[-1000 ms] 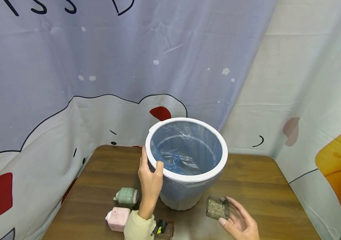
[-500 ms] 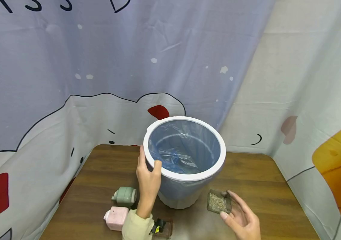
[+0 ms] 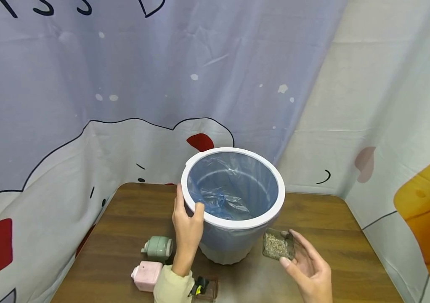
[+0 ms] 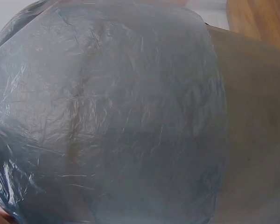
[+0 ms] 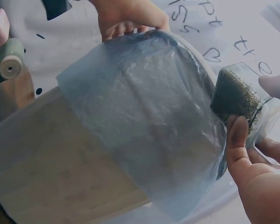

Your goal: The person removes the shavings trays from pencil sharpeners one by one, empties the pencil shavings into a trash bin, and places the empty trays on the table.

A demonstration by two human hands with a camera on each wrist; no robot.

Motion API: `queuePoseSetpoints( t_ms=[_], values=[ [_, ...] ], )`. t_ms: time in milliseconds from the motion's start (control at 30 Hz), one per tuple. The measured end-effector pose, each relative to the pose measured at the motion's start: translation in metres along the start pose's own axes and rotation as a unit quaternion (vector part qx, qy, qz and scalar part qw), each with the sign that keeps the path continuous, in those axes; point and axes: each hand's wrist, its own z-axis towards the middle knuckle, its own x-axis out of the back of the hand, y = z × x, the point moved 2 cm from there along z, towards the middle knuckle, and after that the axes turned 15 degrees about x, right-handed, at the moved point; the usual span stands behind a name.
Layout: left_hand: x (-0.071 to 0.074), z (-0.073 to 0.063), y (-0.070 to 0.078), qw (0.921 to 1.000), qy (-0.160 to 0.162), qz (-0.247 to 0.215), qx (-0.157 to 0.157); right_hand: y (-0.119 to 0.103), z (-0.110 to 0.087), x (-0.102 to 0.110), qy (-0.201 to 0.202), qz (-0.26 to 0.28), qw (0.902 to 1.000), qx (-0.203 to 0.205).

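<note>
A white-rimmed trash bin [image 3: 237,224] with a bluish plastic liner [image 3: 245,185] stands on the wooden table. At its left side my left hand [image 3: 187,229] holds the rim, thumb over the top edge and fingers along the outside. The left wrist view shows mostly the liner's overhang [image 4: 144,102] on the bin's outer wall. Just right of the bin, my right hand [image 3: 311,267] grips a small clear square jar [image 3: 275,245] between thumb and fingers. Dry, brownish-green bits [image 5: 238,100] lie inside the jar. It is beside the bin, below rim height.
Left of my left forearm, a green jar-like bottle [image 3: 158,247] and a pink square bottle [image 3: 147,275] lie on the table [image 3: 336,235]. By my left cuff is a brown see-through container [image 3: 210,290], partly hidden. A printed cloth [image 3: 215,84] hangs behind the table.
My right hand has moved up a little with the jar, away from the front of the table. My left hand keeps its hold on the bin, and the view has shifted slightly.
</note>
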Motion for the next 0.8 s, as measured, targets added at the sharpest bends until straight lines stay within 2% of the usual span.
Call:
queuePoseSetpoints(
  t_ms=[267,533,800],
  values=[
    [0.0,0.001,0.0,1.0,-0.001,-0.003,-0.005,-0.004,0.017,-0.005,0.014,-0.049,0.9987,0.006],
    [-0.001,0.001,0.001,1.0,-0.003,0.002,-0.002,-0.003,0.035,-0.009,0.024,-0.026,0.9991,0.022],
    [-0.001,0.0,0.001,1.0,-0.004,0.001,0.002,-0.003,0.041,-0.01,0.037,-0.043,0.9984,0.0]
  ],
)
